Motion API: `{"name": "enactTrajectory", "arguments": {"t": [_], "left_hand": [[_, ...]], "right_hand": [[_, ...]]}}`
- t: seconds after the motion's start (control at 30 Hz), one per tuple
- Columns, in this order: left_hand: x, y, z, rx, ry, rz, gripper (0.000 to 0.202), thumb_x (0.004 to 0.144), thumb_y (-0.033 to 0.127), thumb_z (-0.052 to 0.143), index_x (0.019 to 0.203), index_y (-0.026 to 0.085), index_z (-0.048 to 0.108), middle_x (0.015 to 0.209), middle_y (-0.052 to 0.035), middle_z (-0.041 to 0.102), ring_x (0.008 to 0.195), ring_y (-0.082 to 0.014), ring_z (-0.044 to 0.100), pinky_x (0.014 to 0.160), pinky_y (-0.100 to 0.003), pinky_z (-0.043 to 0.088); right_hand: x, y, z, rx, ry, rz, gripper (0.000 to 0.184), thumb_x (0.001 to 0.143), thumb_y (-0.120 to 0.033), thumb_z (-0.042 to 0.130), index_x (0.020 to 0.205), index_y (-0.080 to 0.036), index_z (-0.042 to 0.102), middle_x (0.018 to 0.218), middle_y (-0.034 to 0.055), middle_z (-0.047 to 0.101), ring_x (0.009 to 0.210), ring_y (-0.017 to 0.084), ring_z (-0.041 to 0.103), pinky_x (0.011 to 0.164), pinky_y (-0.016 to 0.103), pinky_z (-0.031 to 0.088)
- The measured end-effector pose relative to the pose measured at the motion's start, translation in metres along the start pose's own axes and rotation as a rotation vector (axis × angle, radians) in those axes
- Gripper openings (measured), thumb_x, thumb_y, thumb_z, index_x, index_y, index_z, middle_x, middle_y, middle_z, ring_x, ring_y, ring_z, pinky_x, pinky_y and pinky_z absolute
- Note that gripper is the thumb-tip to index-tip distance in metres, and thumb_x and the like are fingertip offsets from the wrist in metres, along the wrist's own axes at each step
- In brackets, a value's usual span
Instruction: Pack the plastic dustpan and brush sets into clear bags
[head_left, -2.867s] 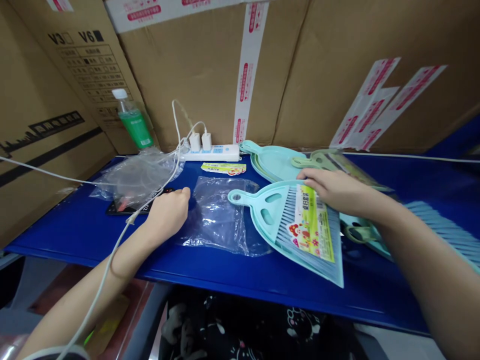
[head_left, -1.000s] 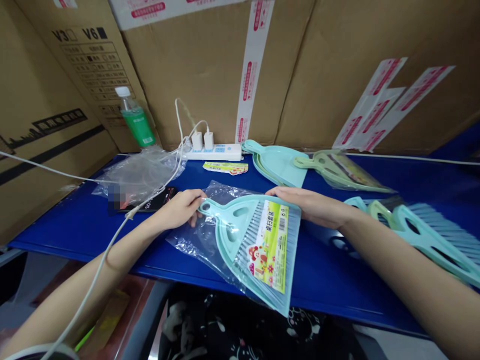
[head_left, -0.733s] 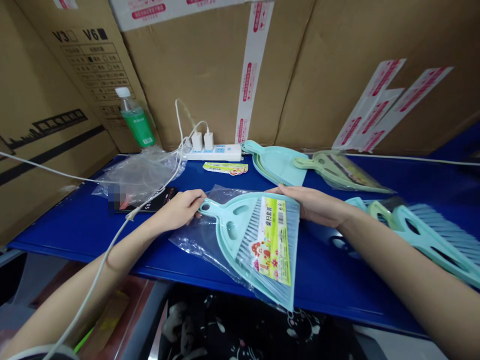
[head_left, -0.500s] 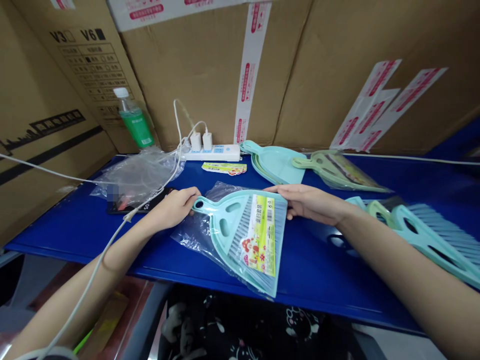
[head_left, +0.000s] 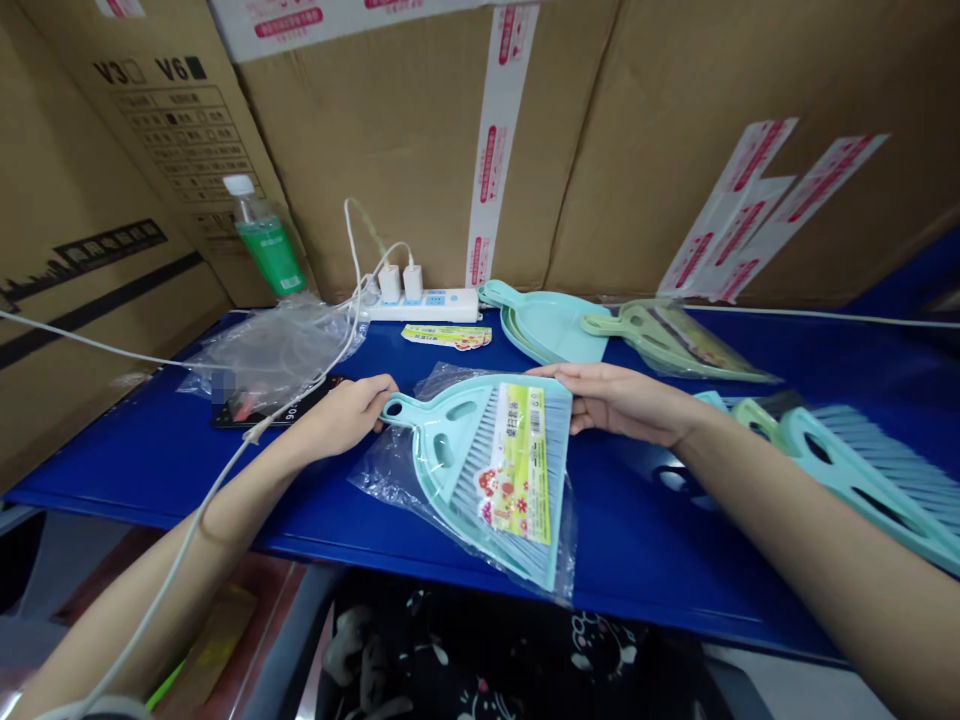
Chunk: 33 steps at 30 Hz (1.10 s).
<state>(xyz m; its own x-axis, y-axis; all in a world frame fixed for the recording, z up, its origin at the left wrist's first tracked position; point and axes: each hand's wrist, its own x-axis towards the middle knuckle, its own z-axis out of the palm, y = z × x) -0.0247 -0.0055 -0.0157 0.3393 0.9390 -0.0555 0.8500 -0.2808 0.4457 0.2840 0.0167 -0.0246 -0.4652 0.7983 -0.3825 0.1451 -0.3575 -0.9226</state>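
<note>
A light-blue dustpan and brush set (head_left: 450, 450) lies nested, handle to the left, over the middle front of the table. A yellow-green label card (head_left: 521, 465) lies across its bristles. Beneath it is a clear plastic bag (head_left: 386, 470), its edges showing around the set; whether the set is in or on the bag I cannot tell. My left hand (head_left: 349, 415) is closed on the handle's end, by the hanging hole. At the far right corner, my right hand (head_left: 626, 400) grips the pan's edge, thumb side on top, fingers partly hidden.
Behind are stacked dustpans (head_left: 559, 325), a bagged green set (head_left: 675, 340) and a loose label card (head_left: 448, 336). Brushes (head_left: 877, 480) lie at right. A power strip (head_left: 427, 304), crumpled plastic (head_left: 262, 345), phone (head_left: 266, 405) and bottle (head_left: 266, 240) stand left; a white cable (head_left: 225, 475) crosses my left arm.
The set has shifted slightly left and its front edge is a little higher in view. More of the clear bag shows along its right and front edges. Both hands keep their hold.
</note>
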Motion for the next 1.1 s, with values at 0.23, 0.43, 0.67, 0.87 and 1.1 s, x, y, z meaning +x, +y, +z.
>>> {"name": "enactTrajectory", "arguments": {"t": [0.23, 0.43, 0.67, 0.87, 1.1], "left_hand": [[0.0, 0.0, -0.005, 0.115, 0.036, -0.059, 0.021, 0.088, 0.026, 0.031, 0.074, 0.022, 0.046, 0.053, 0.0044, 0.054, 0.054, -0.0155, 0.055, 0.06, -0.025, 0.037], [-0.001, -0.001, -0.004, 0.218, 0.051, -0.078, 0.019, 0.088, 0.022, 0.031, 0.077, 0.022, 0.046, 0.055, 0.003, 0.056, 0.055, -0.0171, 0.058, 0.061, -0.026, 0.038], [-0.001, 0.001, -0.005, 0.257, 0.051, -0.093, 0.021, 0.089, 0.022, 0.029, 0.076, 0.022, 0.045, 0.056, 0.0023, 0.056, 0.056, -0.0179, 0.058, 0.06, -0.026, 0.038], [-0.003, 0.006, -0.007, 0.285, 0.076, -0.117, 0.021, 0.089, 0.02, 0.03, 0.079, 0.022, 0.048, 0.056, 0.0019, 0.057, 0.057, -0.0178, 0.059, 0.061, -0.026, 0.039], [-0.004, 0.008, -0.007, 0.317, 0.072, -0.147, 0.023, 0.09, 0.019, 0.029, 0.084, 0.021, 0.051, 0.058, 0.0009, 0.058, 0.058, -0.0175, 0.059, 0.06, -0.026, 0.038]], "right_hand": [[-0.002, -0.003, 0.002, -0.012, 0.014, -0.012, 0.035, 0.085, -0.023, 0.053, 0.12, -0.02, 0.055, 0.087, 0.0035, 0.065, 0.075, 0.012, 0.063, 0.071, 0.025, 0.054], [-0.002, 0.002, 0.005, -0.21, 0.003, -0.095, 0.07, 0.067, -0.023, 0.072, 0.131, -0.021, 0.043, 0.091, 0.0006, 0.058, 0.079, 0.014, 0.062, 0.079, 0.031, 0.055], [-0.001, 0.005, 0.007, -0.347, -0.015, -0.131, 0.093, 0.061, -0.023, 0.074, 0.141, -0.019, 0.028, 0.082, -0.0041, 0.053, 0.067, 0.012, 0.06, 0.069, 0.03, 0.053], [-0.003, 0.003, -0.001, -0.467, 0.039, -0.14, 0.081, 0.062, -0.026, 0.07, 0.135, -0.021, 0.036, 0.085, -0.0027, 0.052, 0.06, 0.01, 0.057, 0.061, 0.029, 0.05], [-0.009, 0.003, 0.013, -0.929, 0.218, -0.303, 0.042, 0.067, -0.048, 0.064, 0.094, -0.022, 0.046, 0.074, -0.0022, 0.051, 0.061, 0.014, 0.051, 0.054, 0.029, 0.041]]}}
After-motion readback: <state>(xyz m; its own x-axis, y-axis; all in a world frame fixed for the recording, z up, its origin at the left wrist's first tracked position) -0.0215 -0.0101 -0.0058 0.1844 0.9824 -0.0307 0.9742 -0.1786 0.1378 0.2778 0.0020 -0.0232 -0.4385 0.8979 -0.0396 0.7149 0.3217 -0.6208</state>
